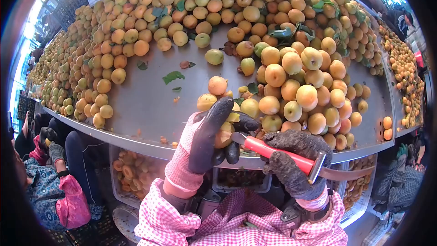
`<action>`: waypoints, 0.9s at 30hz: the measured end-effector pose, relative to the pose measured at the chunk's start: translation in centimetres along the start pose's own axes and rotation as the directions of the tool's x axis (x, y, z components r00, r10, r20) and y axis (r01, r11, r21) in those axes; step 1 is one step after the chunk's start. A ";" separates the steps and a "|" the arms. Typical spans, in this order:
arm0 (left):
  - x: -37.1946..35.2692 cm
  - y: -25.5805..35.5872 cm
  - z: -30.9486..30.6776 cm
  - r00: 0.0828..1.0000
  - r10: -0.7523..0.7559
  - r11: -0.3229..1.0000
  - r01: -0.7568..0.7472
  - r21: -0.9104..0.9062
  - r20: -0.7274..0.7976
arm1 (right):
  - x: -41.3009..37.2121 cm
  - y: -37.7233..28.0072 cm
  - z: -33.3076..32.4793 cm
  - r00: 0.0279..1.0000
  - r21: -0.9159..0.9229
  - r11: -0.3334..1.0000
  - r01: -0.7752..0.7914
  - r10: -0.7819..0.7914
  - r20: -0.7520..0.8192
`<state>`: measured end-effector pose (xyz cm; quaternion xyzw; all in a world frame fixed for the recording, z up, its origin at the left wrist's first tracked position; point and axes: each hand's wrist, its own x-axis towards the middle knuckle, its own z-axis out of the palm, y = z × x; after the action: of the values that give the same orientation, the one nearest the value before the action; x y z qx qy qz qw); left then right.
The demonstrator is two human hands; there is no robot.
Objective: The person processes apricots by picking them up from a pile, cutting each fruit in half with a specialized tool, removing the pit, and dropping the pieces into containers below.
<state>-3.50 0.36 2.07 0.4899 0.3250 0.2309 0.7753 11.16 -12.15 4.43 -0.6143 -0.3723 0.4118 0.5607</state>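
My left hand [211, 132], in a black-coated glove with a pink cuff, is closed around an apricot [223, 135] near the table's front edge. A yellowish cut piece shows between its fingers. In a dark grey glove, my right hand [298, 157] grips a knife with a red handle [280, 153]. The knife's metal tip points left and meets the apricot in my left hand; whether it has cut in is hidden. A curved metal part of the tool extends to the right behind my right hand. Just beyond both hands lies a heap of whole apricots [291, 89].
A metal table [150, 95] carries piles of apricots [132, 18] and loose leaves [173, 77]. Below its edge stand a crate of halved apricots [136, 173], a dark-filled crate [241, 180] and another crate at right [359, 187]. Other people sit at left [50, 187] and right [403, 177].
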 end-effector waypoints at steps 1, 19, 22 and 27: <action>0.0 -0.2 -0.1 0.999 0.051 0.997 -0.052 0.062 0.007 | -0.1 0.2 0.2 1.000 0.018 1.000 -0.006 0.006 -0.003; 3.5 -4.4 -1.9 0.900 0.056 0.945 0.092 0.313 -0.432 | -0.3 5.8 4.9 0.927 -0.250 0.895 0.371 -0.373 0.042; 2.3 -4.1 -2.8 0.865 0.497 0.741 -0.380 0.554 -0.070 | 1.9 3.1 3.2 0.988 0.472 0.871 -0.135 0.154 -0.002; 2.2 -4.4 -2.7 0.701 0.684 0.398 -0.593 0.700 0.204 | 3.0 3.6 0.9 0.964 0.608 0.755 -0.246 0.255 0.073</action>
<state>-3.79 1.66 -3.39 0.8244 0.2193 0.3897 0.3470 11.47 -9.42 0.56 -0.4467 -0.1293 0.5768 0.6716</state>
